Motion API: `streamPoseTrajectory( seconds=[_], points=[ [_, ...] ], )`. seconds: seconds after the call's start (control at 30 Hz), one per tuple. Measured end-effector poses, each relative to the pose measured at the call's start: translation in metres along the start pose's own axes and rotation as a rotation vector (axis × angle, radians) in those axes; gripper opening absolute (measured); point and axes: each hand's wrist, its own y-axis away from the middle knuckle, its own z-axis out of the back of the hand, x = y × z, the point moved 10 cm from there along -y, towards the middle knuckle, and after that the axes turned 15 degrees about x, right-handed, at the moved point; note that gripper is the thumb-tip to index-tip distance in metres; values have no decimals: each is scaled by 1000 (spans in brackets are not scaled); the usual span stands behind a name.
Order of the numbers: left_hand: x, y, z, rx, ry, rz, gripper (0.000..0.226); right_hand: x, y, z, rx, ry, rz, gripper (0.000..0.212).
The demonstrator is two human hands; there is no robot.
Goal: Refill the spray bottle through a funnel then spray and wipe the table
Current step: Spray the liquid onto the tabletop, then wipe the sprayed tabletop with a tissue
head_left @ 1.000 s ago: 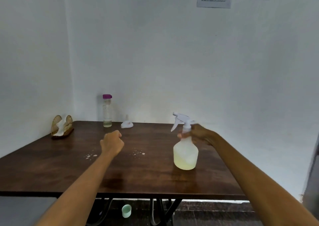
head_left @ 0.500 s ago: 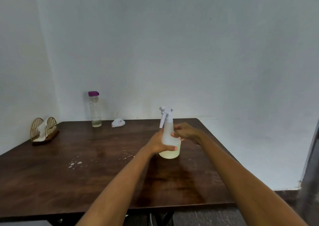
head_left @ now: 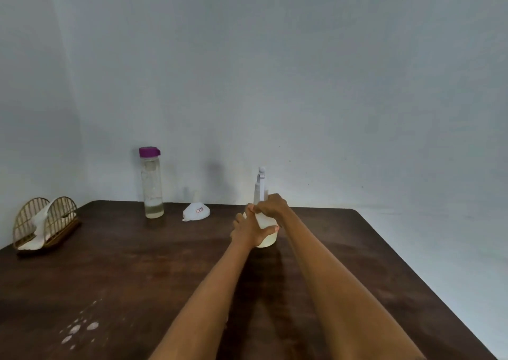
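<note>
A translucent spray bottle [head_left: 266, 237] with a white trigger head stands upright on the dark wooden table [head_left: 137, 277], far from me. My left hand [head_left: 248, 230] wraps its round body from the left. My right hand [head_left: 270, 205] grips its neck just below the trigger head. A white funnel [head_left: 195, 211] lies upside down near the back wall. Left of it stands a tall clear water bottle [head_left: 151, 186] with a purple cap and a little liquid at its bottom.
A gold wire napkin holder [head_left: 45, 223] with white napkins stands at the table's back left. White droplets or specks [head_left: 79, 329] mark the table near the front left. The table's right edge runs diagonally at the right; walls close off the back and left.
My left hand reached across and took hold of the spray bottle's body while my right stayed on its neck. The bottle's trigger head has turned. The camera moved closer and tilted down.
</note>
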Motion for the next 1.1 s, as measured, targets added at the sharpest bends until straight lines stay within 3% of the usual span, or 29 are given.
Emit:
streamPoseTrajectory(
  seconds=[0.3,0.53,0.8,0.97,1.03,1.1],
  points=[
    [18,-100,25,-40,8,66,94,14,-105,6,-6,62,36,40],
    [22,-125,31,-47,-15,50,92,12,-128,5,-25,67,36,61],
    [33,-102,45,141,-213,173,110,3,-110,-3,61,101,56,76],
    [61,-54,67,107,-305,157,107,-23,-74,-20,-86,150,30,113],
    [83,-29,86,47,-372,197,98,-20,-38,-34,-134,128,49,108],
    [110,-2,97,60,-359,268,97,-16,-9,-44,-190,73,41,88]
  ],
)
